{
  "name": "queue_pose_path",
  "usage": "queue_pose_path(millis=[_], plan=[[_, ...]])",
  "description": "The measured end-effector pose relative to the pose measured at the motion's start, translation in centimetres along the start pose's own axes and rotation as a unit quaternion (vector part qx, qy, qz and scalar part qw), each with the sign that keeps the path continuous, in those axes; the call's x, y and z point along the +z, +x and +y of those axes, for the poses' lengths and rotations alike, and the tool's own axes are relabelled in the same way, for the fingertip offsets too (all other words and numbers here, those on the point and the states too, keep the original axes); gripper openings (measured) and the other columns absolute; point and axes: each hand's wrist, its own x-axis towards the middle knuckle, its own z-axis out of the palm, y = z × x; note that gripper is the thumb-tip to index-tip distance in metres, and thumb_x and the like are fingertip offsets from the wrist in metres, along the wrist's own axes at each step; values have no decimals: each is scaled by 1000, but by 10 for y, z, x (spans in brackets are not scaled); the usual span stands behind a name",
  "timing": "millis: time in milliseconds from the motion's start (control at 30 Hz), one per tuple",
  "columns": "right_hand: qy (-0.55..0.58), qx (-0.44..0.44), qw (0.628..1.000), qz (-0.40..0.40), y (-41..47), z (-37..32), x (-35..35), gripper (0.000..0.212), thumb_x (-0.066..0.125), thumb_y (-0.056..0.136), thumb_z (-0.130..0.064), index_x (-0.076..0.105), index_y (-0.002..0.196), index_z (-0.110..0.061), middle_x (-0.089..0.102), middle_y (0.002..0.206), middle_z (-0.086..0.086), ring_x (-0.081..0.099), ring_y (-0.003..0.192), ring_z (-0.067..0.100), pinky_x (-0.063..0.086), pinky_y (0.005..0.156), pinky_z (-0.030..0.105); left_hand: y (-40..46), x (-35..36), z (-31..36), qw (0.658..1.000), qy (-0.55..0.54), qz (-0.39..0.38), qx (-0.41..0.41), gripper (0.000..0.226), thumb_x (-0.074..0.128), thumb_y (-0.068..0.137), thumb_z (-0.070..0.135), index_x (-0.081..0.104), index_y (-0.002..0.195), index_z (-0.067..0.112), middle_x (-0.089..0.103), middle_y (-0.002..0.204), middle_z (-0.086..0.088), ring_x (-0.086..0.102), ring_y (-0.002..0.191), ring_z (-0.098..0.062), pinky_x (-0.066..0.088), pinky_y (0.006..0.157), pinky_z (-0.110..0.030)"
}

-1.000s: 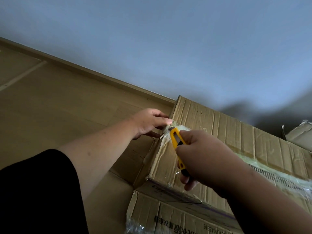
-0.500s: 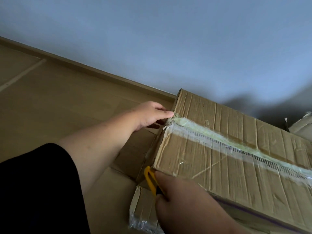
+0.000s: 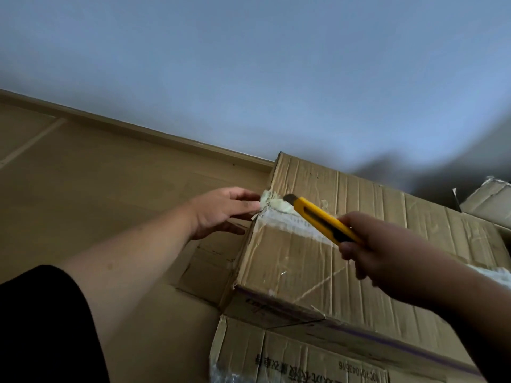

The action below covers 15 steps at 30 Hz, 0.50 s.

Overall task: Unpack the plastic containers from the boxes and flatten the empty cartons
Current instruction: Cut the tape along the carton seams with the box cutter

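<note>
Cartons are occupying the lower right of the frame. The upper carton (image 3: 345,244) is sitting on a lower carton (image 3: 290,357) whose face is showing printed characters. Clear tape (image 3: 284,221) is running along the upper carton's top seam, bunched and frayed at the left corner. The left hand (image 3: 221,211) is lying at centre frame with fingers extended, its fingertips (image 3: 253,201) touching that frayed corner. The right hand (image 3: 387,255), at centre right, is gripping a yellow utility knife (image 3: 320,219) by its rear end, the blade tip hovering just above the tape near the corner. A third carton (image 3: 489,200) is showing at the right edge. A wooden floor (image 3: 96,189) is filling the left, below a pale wall (image 3: 249,64).
</note>
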Motion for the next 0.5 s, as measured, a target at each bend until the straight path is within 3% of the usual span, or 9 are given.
queue_pose_path(millis=[100, 167, 267, 367, 433, 500], plan=[[-55, -5, 998, 15, 11, 17, 4, 12, 52, 98, -36, 51, 110, -40, 60, 80, -10, 58, 73, 5, 48, 65, 25, -3, 7, 4, 1000, 19, 10, 2, 37, 68, 88, 23, 63, 125, 22, 70, 119, 0, 65, 109, -16, 58, 83, -39], [-81, -12, 996, 22, 15, 21, 7, 21, 50, 99, -38, 51, 119, -42, 57, 83, -13, 55, 75, 4, 48, 66, 26, -6, 14, 8, 1000, 17, 25, -8, 35, 64, 92, 16, 61, 126, 21, 69, 119, -3, 65, 106, -15, 59, 78, -37], [-106, -31, 993, 48, 20, 24, 5, 28, 48, 99, -40, 48, 127, -44, 53, 87, -15, 55, 80, 10, 53, 73, 37, -7, 19, 8, 997, 69, 38, -13, 45, 69, 85, 27, 58, 129, 28, 68, 119, 0, 62, 110, -18, 53, 93, -45], [-110, -50, 991, 66, 29, 25, -2, 25, 48, 99, -39, 50, 124, -44, 54, 88, -15, 55, 82, 14, 53, 73, 38, -10, 22, 7, 993, 103, 54, -13, 47, 68, 85, 30, 57, 131, 31, 67, 117, 3, 61, 112, -18, 50, 97, -44], [-102, -59, 991, 64, 36, 26, -5, 24, 49, 98, -40, 51, 122, -44, 59, 92, -13, 57, 85, 16, 54, 76, 40, -8, 25, 6, 990, 116, 75, -9, 45, 67, 84, 29, 58, 128, 31, 67, 115, 2, 62, 108, -18, 54, 89, -39], [-102, -70, 991, 58, 41, 26, -6, 24, 50, 98, -40, 51, 122, -43, 62, 95, -10, 59, 88, 18, 54, 78, 42, -8, 31, 7, 989, 111, 95, -6, 36, 63, 89, 21, 59, 124, 30, 67, 112, -1, 63, 98, -16, 54, 71, -28]])
